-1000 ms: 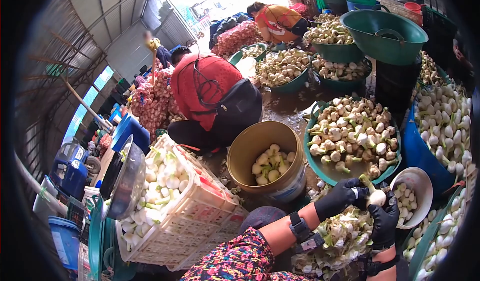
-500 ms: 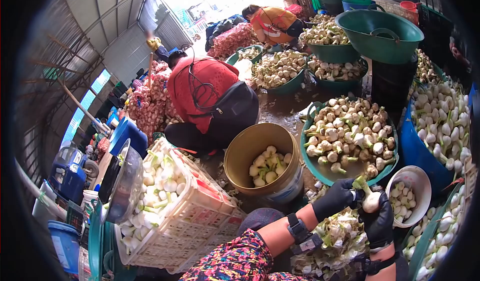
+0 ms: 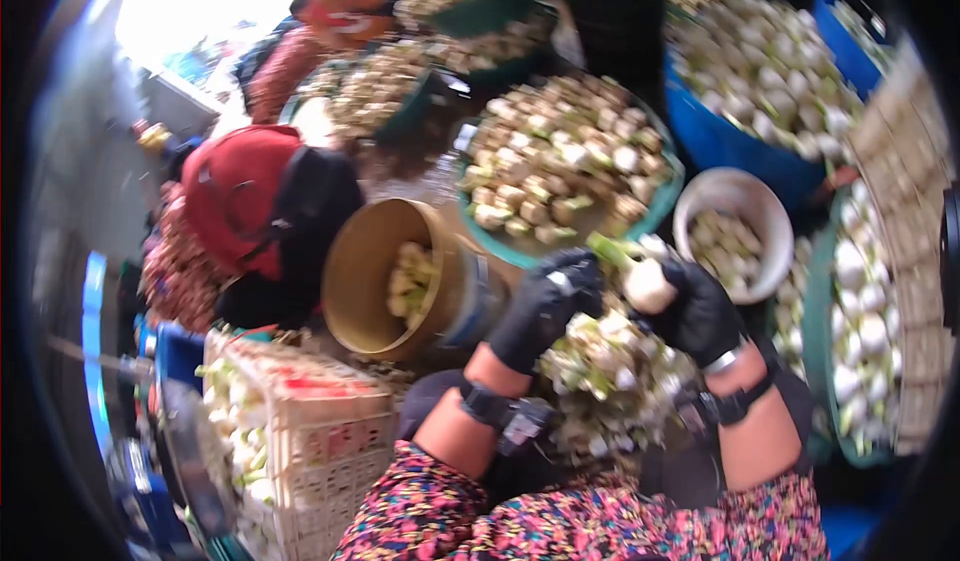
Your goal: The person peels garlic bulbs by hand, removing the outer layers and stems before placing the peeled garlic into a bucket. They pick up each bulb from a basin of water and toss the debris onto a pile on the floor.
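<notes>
A pale garlic bulb (image 3: pixel 650 288) with a green stem sits in the gloved fingers of my right hand (image 3: pixel 698 316), which is closed around its side. My left hand (image 3: pixel 545 311), also in a black glove, is curled just left of the stem. Its fingers are closed, and a small pale spot shows on them; blur hides what they hold, if anything. Below both hands, a heap of garlic peels and leaf scraps (image 3: pixel 610 386) lies on my lap.
Ahead stands a green tub of untrimmed garlic (image 3: pixel 480 231). A white bucket (image 3: pixel 780 251) is at the right, a tan bucket (image 3: pixel 345 301) at the left. A white crate (image 3: pixel 330 441) stands lower left. A person in red (image 3: pixel 235 191) sits beyond; another bends farther back.
The view has swung right and down, so the surroundings shift left and blur. My left hand is now farther from my right, which keeps hold of the garlic bulb.
</notes>
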The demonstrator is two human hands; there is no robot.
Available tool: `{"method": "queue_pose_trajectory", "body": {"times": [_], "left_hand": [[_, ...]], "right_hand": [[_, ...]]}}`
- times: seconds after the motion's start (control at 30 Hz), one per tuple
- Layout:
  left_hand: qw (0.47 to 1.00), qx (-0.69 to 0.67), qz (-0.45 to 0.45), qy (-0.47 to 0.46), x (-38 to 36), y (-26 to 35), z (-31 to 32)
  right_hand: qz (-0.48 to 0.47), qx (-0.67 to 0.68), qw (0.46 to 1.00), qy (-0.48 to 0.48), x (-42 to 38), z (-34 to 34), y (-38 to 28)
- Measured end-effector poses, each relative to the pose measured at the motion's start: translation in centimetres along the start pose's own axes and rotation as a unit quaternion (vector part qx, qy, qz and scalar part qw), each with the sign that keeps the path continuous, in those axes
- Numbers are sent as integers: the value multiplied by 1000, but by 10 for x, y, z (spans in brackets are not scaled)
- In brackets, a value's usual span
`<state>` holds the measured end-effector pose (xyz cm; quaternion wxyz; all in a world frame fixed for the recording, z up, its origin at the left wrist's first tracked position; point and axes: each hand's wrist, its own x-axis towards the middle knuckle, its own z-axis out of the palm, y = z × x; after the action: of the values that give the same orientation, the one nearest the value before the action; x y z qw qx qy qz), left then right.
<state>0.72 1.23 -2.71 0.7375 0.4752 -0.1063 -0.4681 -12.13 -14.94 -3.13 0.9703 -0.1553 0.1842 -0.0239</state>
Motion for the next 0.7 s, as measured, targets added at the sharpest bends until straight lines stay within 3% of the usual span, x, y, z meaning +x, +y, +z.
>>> {"method": "queue_pose_trajectory", "body": {"times": [0.13, 0.17, 0.2, 0.27, 0.3, 0.33, 0.37, 0.4, 0.43, 0.47, 0.5, 0.53, 0.57, 0.6, 0.67, 0.7], "left_hand": [[998, 37, 30, -28, -6, 8, 27], [970, 214, 111, -14, -8, 14, 40], [993, 92, 66, -17, -6, 14, 41], [989, 126, 71, 21, -5, 9, 33], [990, 125, 67, 21, -6, 11, 32], [974, 212, 78, 13, -6, 15, 32], [951, 297, 90, 5, -7, 19, 30], [951, 297, 89, 7, -5, 15, 21], [893, 409, 186, 12, -1, 10, 9], [812, 512, 279, 18, 3, 7, -1], [898, 369, 234, 60, 1, 21, 17], [660, 655, 367, 9, 2, 31, 9], [797, 522, 299, 45, 1, 31, 7], [901, 367, 217, 77, -1, 30, 5], [870, 420, 248, 69, -3, 23, 1], [837, 467, 278, 61, -3, 20, 0]], "right_hand": [[6, -125, 992, -26, -7, 8, -3], [-4, -144, 989, -17, -9, 15, -2], [-3, -126, 992, -14, -6, 13, 0], [-14, -126, 992, -9, -6, 17, 0], [-103, -247, 963, -14, 1, 12, 4], [-188, -363, 912, -20, 6, 9, 8], [-329, -446, 832, 6, 7, 7, 14], [-260, -371, 890, 52, 8, 11, 13], [-363, -525, 768, 54, 2, 14, 13], [-450, -653, 607, 51, -6, 17, 14], [-427, -708, 562, -23, -14, 18, 13], [-412, -749, 515, -62, -16, 11, 22], [-285, -809, 505, -97, -17, 6, 27], [-150, -852, 485, -129, -16, 1, 31], [-30, -891, 434, -131, -6, -19, 34], [-28, -885, 459, -68, -10, -18, 33]]}}
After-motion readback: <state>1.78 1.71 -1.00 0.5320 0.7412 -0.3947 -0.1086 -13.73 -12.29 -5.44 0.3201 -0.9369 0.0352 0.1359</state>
